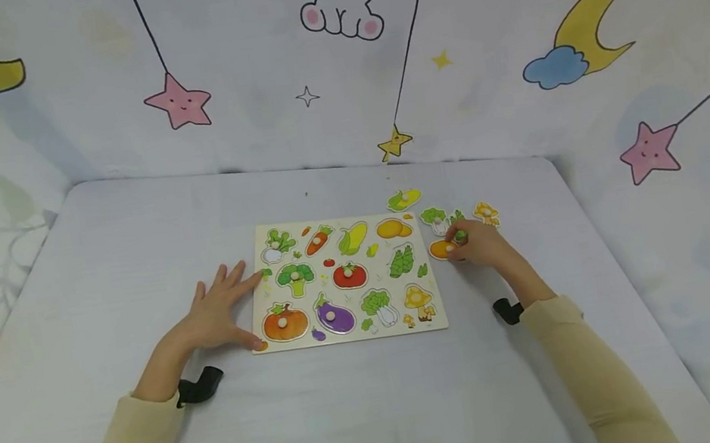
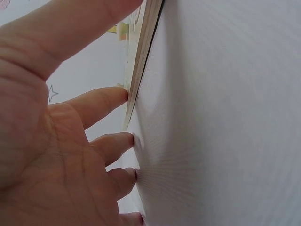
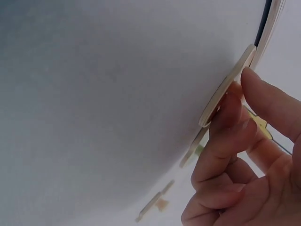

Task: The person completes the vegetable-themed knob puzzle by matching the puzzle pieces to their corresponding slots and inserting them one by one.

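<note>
My right hand point(image 1: 478, 243) pinches an orange-yellow oval puzzle piece point(image 1: 443, 249), just off the right edge of a wooden vegetable puzzle board point(image 1: 301, 229). In the right wrist view the piece point(image 3: 228, 87) is seen edge-on, held between thumb and fingers. My left hand point(image 1: 217, 311) is spread at the board's left edge, thumb and index finger touching it. The left wrist view shows the board's side point(image 2: 141, 56) against those fingertips. Knobbed pieces sit in the board, among them a pumpkin point(image 1: 295, 325), an eggplant point(image 1: 342, 321) and a tomato point(image 1: 353, 277).
Loose pieces lie right of the board: corn point(image 1: 404, 200), a leafy cabbage point(image 1: 433, 219) and mushrooms point(image 1: 486, 213). A green piece point(image 1: 456, 217) is partly hidden by my right hand. White cloth point(image 1: 357, 420) covers the table; a patterned curtain point(image 1: 234, 56) hangs behind.
</note>
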Action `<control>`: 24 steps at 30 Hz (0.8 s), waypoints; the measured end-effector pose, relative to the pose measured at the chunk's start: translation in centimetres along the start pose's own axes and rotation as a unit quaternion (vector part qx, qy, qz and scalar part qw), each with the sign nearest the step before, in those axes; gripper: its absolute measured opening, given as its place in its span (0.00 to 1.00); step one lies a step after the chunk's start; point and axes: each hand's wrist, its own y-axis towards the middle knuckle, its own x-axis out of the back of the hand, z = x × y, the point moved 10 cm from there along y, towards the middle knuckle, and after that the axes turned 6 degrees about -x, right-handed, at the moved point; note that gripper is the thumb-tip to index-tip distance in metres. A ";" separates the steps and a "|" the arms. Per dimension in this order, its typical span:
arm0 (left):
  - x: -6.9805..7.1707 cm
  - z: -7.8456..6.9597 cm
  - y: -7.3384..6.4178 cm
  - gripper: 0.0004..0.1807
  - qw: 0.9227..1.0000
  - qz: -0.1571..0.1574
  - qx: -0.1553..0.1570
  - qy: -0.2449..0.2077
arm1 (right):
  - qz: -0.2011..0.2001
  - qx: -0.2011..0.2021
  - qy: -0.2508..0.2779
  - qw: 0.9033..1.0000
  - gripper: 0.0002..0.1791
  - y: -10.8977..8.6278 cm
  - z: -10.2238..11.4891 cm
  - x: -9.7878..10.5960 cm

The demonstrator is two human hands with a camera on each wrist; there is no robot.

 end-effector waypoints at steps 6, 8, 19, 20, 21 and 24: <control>0.1 -0.1 0.0 0.64 1.000 0.001 0.000 -0.002 | 0.010 0.000 0.009 1.000 0.09 0.5 0.3 -0.3; 0.1 -0.1 0.0 0.64 1.000 0.002 0.001 0.000 | 0.011 -0.004 0.012 1.000 0.08 0.5 0.3 -0.4; 0.1 -0.2 0.0 0.65 1.000 0.004 -0.002 -0.006 | 0.008 -0.013 0.027 1.000 0.09 0.0 0.4 0.2; 0.2 -0.3 0.0 0.65 1.000 0.003 -0.004 -0.005 | 0.005 -0.012 0.031 0.999 0.09 -0.1 0.6 0.4; 0.2 -0.3 0.0 0.65 1.000 0.003 -0.004 -0.004 | 0.002 -0.011 0.036 0.999 0.09 -0.1 0.9 0.6; 0.2 -0.2 0.0 0.65 1.000 0.003 -0.001 -0.001 | -0.011 -0.004 0.051 0.999 0.10 0.0 2.3 1.4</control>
